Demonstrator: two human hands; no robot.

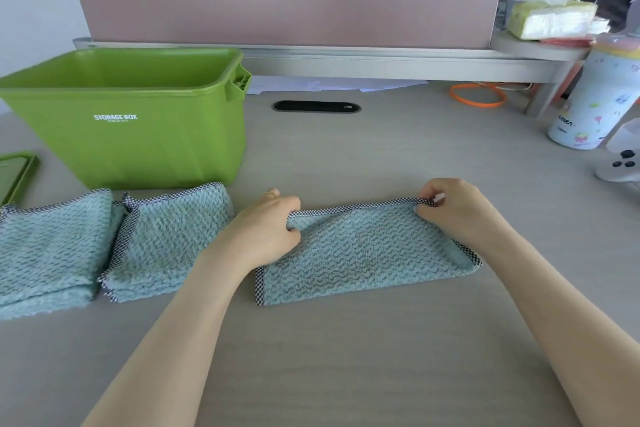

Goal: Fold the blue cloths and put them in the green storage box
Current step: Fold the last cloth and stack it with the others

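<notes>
both hands (273,232) (453,210) pinching blue cloth (367,253) corners

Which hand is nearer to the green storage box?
Left. The left hand pinches the blue cloth just right of the green storage box; the right hand pinches its far right corner.

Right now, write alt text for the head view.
Both hands, left hand and right hand, pinch the far checked edge of a blue cloth on a desk. Two more cloths lie left, before an open green storage box.
</notes>
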